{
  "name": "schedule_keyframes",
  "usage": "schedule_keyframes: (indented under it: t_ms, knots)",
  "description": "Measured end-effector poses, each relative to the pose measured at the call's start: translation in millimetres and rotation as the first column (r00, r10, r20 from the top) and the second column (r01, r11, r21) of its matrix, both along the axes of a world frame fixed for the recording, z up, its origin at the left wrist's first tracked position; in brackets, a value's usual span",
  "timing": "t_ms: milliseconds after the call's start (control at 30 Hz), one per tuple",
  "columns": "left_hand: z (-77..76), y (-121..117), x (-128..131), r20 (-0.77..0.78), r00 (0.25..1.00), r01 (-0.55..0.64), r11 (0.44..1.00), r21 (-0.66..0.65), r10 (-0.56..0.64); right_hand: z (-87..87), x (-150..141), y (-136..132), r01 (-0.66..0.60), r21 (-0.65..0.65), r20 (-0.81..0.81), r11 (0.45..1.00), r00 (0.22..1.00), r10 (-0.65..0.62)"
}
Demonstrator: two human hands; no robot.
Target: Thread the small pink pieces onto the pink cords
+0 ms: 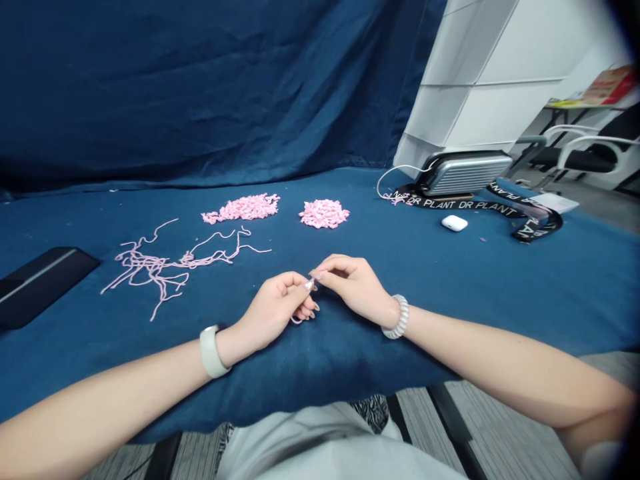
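Desk (500, 287) wore blue cloth (450, 267), wrinkled, hanging over near edge. Dark flat object (43, 283) with pale stripe lay at left edge. Loose pink strands (155, 263) sprawled beside it, tangled. Farther back: elongated pink heap (247, 207), then rounder pink heap (324, 213), apart. Right side held ribbed silver case (470, 175), black "DR PLANT" strap (460, 205) looped before it, small white case (455, 223) nearby, white sheet (556, 202) toward far right.
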State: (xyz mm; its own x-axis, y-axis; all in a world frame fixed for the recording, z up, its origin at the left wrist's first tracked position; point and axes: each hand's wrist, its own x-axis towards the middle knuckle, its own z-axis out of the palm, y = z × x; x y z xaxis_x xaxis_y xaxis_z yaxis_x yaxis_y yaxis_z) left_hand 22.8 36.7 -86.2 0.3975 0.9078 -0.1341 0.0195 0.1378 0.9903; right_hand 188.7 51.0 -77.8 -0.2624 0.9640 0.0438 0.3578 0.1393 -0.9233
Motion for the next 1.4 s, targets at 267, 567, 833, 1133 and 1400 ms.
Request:
schedule_keyframes:
  t_ms: [267,567,833,1133,1400]
  knots:
    - [0.0,-2.3,-1.3,-0.044,0.999,0.024,0.995,0.096,-0.020,2.6,9.6,13.0,0.146,0.013,-0.039,0.989,0.989,-0.145]
    - [0.3,-9.7,-3.9,-0.191,0.981,0.031,0.928,0.371,0.043,-3.3,23.7,35.1,0.263,-0.018,-0.044,0.965,0.964,-0.264]
    - [6.0,-21.8,-8.5,-0.269,0.948,0.105,0.630,0.769,0.170,-4.5,22.0,35.3,0.197,0.008,0.091,0.980,0.976,-0.197]
    - [6.4,-29.4,-8.0,-0.352,0.936,0.326,0.455,0.829,-0.031,-7.2,15.4,22.0,-0.087,0.268,0.285,0.959,0.958,0.007]
    - [4.5,-32.6,-8.5,-0.285,0.948,0.315,0.541,0.780,-0.140,-12.1,12.4,16.9,-0.233,0.300,0.402,0.925,0.910,0.099]
